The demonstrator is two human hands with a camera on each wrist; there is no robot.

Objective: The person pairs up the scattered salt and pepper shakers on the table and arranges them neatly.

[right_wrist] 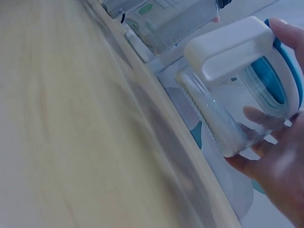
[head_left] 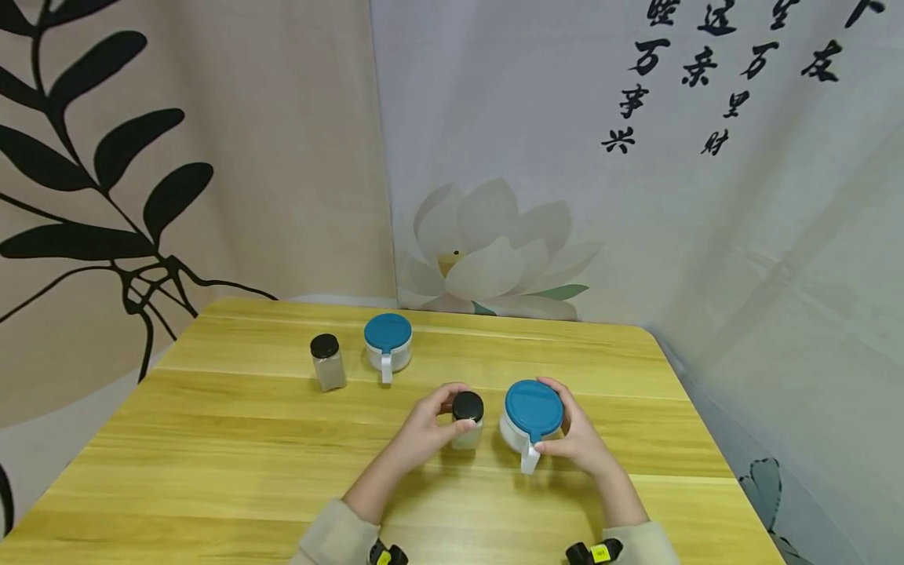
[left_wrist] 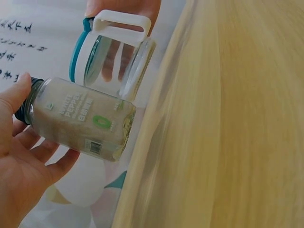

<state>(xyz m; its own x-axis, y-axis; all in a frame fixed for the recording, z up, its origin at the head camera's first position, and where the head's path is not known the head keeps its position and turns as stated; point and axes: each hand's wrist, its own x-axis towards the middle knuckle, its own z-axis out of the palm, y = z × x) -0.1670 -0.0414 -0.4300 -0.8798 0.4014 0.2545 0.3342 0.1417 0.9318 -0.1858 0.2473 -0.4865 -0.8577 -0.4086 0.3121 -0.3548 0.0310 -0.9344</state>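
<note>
My left hand [head_left: 426, 425] holds a clear spice jar [left_wrist: 80, 116] by its black lid, thumb on one side and fingers on the other. The jar contains a pale powder, and its printed label reads white pepper. To its right, my right hand [head_left: 581, 436] grips a round glass seasoning pot [right_wrist: 223, 111] with a blue lid [head_left: 534, 408] and a white handle [right_wrist: 230, 45]. The thumb lies by the lid near the handle, while the fingers wrap the far side. Both containers are upright, side by side, close over the wooden table, their shadows beneath them.
Farther back on the table [head_left: 247, 463] stand a second black-lidded spice jar [head_left: 328, 370] and a second blue-lidded pot [head_left: 388, 357] with its handle towards me. Behind the table's back edge hangs a printed curtain [head_left: 508, 118] with a lotus and characters.
</note>
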